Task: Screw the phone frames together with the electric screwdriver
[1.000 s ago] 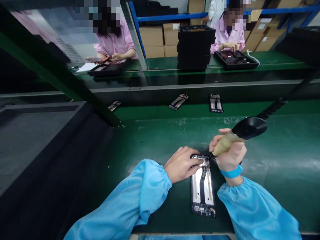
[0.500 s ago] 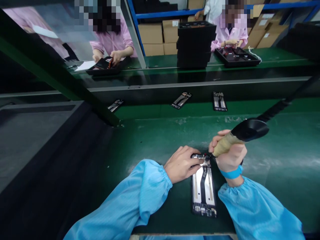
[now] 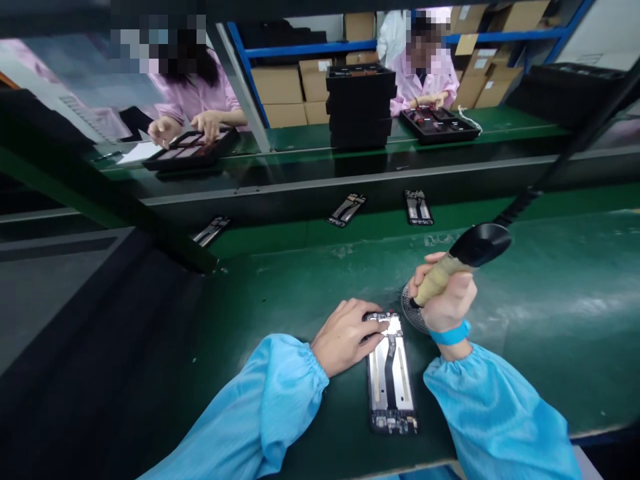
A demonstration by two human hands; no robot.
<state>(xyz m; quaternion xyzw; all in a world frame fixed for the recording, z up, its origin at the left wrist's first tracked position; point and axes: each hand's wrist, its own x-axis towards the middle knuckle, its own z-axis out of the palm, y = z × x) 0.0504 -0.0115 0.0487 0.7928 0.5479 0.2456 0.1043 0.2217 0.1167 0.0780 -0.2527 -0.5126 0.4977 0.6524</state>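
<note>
**Phone frame (image 3: pixel 403 385) under our left hand (image 3: pixel 345 339), tool (image 3: pixel 453 265) in our right hand (image 3: pixel 447 303)**

The opened phone frame lies flat on the green bench (image 3: pixel 280 293), at lower centre right of the frame, its length running nearly up and down the picture. Our left hand is palm down and unclenched, its fingers spread over the upper left part of the frame and touching it. Our right hand is closed round the pale wrapped grip of the tool, which leans toward the upper right, where a black cord (image 3: pixel 520 203) leads off. The tool's lower end is over a speckled round dish (image 3: pixel 409 319), just right of the frame's top corner; whether it touches the dish, we cannot tell.

We judge the frame light, thin and fairly stiff, so it could slide or turn on the smooth bench if nothing steadied it. The shiny metal middle looks slippery. The dark flat strip (image 3: pixel 391 373) down the centre seems soft and easily creased, and the small parts at the bottom end (image 3: pixel 394 423) look fragile. We would lift it by the two long black edges near mid-length, thumb on one side and fingers on the other, keeping off the strip and both crowded ends.

Similar frames lie at upper centre (image 3: pixel 347 210), toward its right (image 3: pixel 419 208) and at upper left (image 3: pixel 213 231).
</note>
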